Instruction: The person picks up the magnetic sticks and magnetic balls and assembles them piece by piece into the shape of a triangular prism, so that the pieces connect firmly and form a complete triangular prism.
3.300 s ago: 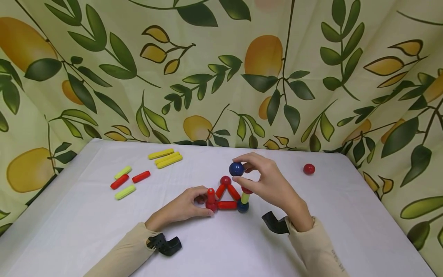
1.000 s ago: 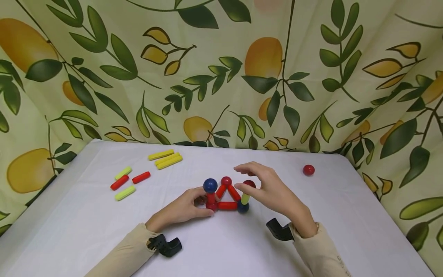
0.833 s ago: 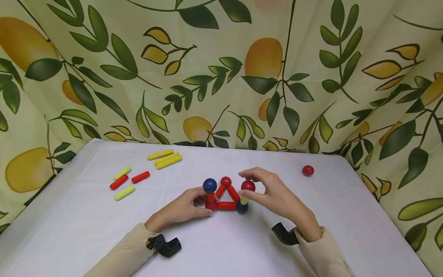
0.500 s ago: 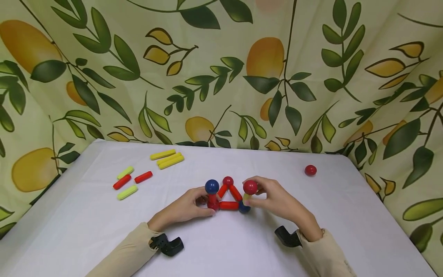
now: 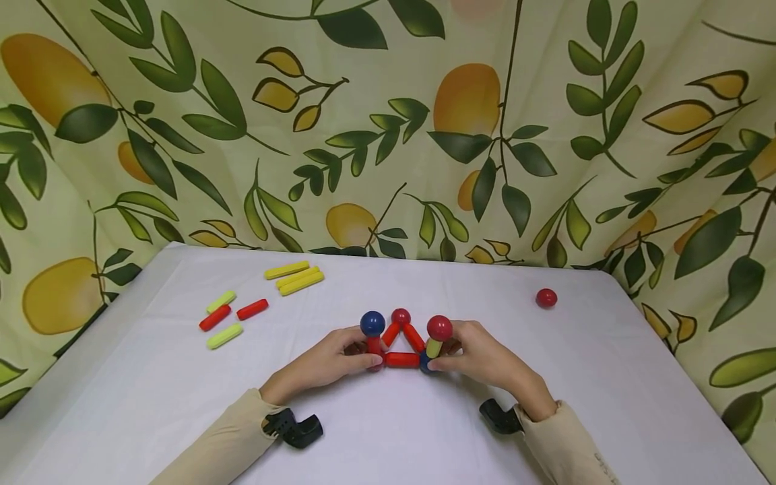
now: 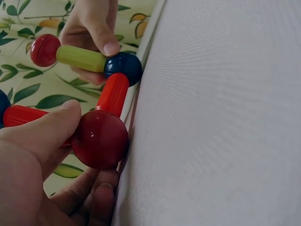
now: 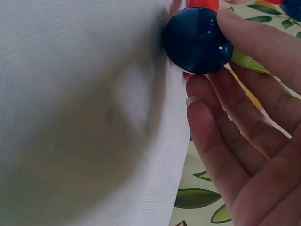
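Red loose ball (image 5: 546,298) lies well right of both hands (image 5: 479,356)

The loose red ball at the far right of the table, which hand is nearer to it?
Right. The right hand holds the structure's right corner, nearer the red ball; the left hand holds the left corner, farther away.

Head view looks forward and down from above the table (image 5: 182,404), mid-range. Left wrist view sits at table level, very close, facing the blue ball (image 6: 123,67) from its left. Right wrist view is closer still, right beside that ball (image 7: 196,40). All three share it.
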A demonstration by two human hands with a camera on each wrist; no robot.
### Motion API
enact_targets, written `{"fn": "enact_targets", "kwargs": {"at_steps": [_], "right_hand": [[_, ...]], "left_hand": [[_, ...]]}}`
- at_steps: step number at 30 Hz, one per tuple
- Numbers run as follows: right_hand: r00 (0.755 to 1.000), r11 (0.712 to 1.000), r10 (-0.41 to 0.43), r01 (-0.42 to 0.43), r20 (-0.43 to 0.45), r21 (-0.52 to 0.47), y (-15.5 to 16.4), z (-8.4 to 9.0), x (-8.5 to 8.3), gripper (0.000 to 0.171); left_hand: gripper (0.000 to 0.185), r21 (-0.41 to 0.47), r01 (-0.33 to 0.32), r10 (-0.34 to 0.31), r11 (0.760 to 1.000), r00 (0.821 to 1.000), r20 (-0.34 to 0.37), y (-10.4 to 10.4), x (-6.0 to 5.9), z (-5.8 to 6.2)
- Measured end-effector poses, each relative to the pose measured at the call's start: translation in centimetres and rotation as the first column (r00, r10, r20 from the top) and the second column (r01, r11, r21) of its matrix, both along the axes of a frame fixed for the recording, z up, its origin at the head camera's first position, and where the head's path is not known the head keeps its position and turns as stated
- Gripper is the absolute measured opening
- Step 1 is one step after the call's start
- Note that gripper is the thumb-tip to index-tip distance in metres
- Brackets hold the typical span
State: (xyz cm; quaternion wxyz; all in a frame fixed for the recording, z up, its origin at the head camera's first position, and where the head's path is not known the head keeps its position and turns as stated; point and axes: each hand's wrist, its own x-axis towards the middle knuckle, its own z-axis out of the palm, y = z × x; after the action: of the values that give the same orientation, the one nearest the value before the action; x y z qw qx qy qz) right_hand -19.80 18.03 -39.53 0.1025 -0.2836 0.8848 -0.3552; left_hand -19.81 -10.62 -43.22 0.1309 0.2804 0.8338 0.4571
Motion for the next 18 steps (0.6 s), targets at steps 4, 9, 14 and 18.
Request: {"fn": "enact_targets", "kwargs": {"at_steps": [4,9,14,18], "right_hand": [[1.0,1.0,-0.003,0.003,-0.016,-0.005,-0.04,-0.05,0.03,0.025],[1.0,1.0,-0.014,0.014,-0.019,-0.004,-0.23,-0.03,0.06,0.029],[0.999,0.999,-0.039,0.039,-0.026,-0.008,-0.42,-0.33,-0.01,0.028],[0.998,0.997,-0.07,0.07,0.0,-0.016,-0.61,-0.64,0.05,0.027]], "left_hand": [[0.022,-0.008,-0.012,0.013,1.0,1.0,0.024,0.07,0.04,0.11],[0.023,-0.013,-0.019,0.02,1.0,0.999,0.031,0.03,0.12,0.27],[0.023,-0.012,-0.017,0.018,1.0,1.0,0.024,-0.21,0.03,0.36],[0.026,-0.024,-0.03,0.031,0.999,0.999,0.027,-0.37,-0.01,0.49]]}}
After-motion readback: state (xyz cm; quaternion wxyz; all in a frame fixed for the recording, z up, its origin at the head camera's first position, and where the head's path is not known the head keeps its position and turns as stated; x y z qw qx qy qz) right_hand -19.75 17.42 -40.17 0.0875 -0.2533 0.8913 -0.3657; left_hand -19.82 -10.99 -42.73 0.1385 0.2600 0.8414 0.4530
